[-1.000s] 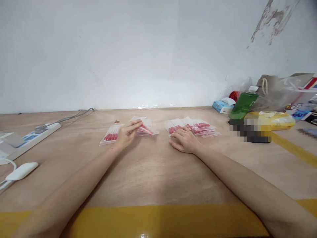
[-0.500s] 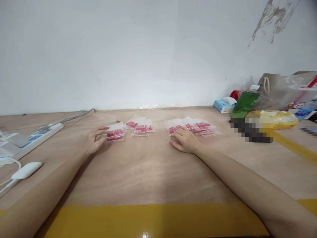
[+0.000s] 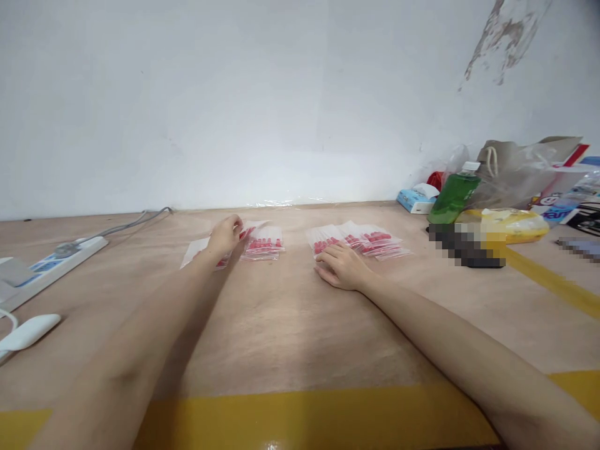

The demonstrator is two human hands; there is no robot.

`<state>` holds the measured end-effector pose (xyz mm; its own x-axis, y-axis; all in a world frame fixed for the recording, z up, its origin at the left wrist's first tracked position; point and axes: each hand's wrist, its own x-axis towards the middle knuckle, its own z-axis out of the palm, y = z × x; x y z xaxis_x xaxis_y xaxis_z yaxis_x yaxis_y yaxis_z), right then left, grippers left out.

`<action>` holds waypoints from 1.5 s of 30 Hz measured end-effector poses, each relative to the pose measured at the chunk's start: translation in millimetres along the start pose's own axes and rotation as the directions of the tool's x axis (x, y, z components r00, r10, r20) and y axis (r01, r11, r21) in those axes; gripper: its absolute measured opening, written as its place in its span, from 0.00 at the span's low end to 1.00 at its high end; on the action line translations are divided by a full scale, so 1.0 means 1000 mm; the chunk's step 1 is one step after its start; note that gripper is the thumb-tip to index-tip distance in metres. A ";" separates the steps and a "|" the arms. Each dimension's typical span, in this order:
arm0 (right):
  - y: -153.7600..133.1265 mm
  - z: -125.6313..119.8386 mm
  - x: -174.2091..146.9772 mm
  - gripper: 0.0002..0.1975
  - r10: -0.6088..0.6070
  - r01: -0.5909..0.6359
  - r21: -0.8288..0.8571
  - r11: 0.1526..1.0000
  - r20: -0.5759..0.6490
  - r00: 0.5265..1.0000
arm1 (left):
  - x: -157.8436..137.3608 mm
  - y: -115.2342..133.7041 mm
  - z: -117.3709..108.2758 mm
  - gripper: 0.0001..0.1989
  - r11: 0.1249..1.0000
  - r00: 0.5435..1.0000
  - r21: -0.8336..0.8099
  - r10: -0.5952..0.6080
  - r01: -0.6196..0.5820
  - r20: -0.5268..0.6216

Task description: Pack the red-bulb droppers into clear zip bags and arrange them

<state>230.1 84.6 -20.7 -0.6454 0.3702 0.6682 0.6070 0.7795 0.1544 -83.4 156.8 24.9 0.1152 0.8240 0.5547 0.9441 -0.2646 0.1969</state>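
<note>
My left hand [image 3: 225, 234] reaches over the left group of small clear plastic bags, its fingers closed on the edge of a bag of red pieces [image 3: 248, 230]. Partly under that wrist lies another bag [image 3: 191, 252], mostly hidden. Just right of the left hand is a small stack of bags with red pieces [image 3: 263, 244]. My right hand [image 3: 343, 265] rests on the table with its fingers laid loosely over the front of a fanned row of similar bags [image 3: 377, 240]. It grips nothing that I can see.
A white power strip [image 3: 60, 269] with a grey cable and a white plug-like piece [image 3: 30, 331] lie at left. At right stand a tissue box [image 3: 416, 200], a tilted green bottle [image 3: 454, 195], a yellow packet [image 3: 510, 225] and bags [image 3: 506, 169]. Yellow tape [image 3: 244, 419] runs along the front edge.
My left hand has moved right and farther back, from the leftmost bags to the bag behind them. My right hand stays on its bags. The view has shifted slightly.
</note>
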 end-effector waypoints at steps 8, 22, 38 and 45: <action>0.001 0.005 -0.001 0.08 0.176 -0.180 -0.174 0.968 -0.035 0.984 | -0.016 0.093 0.036 0.06 0.954 0.955 -0.086 0.291 -0.286 0.057; 0.003 0.008 0.002 0.10 0.106 -0.111 -0.220 0.969 -0.035 0.994 | -0.062 0.078 0.028 0.11 0.749 0.757 -0.128 0.653 -0.650 -0.020; 0.011 0.006 0.000 0.11 0.065 -0.084 -0.219 0.972 -0.091 0.994 | -0.060 0.064 0.033 0.13 0.620 0.601 0.124 0.783 -0.775 -0.159; 0.010 0.006 -0.001 0.10 0.071 -0.090 -0.240 0.967 -0.087 0.994 | -0.057 0.069 0.033 0.11 0.633 0.614 0.156 0.774 -0.758 -0.155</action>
<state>234.0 95.2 -23.8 -0.5580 0.3793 0.7380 0.7562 0.5987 0.2640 -15.2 108.2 -19.4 0.7534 0.2242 0.6182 0.5586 -0.7142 -0.4217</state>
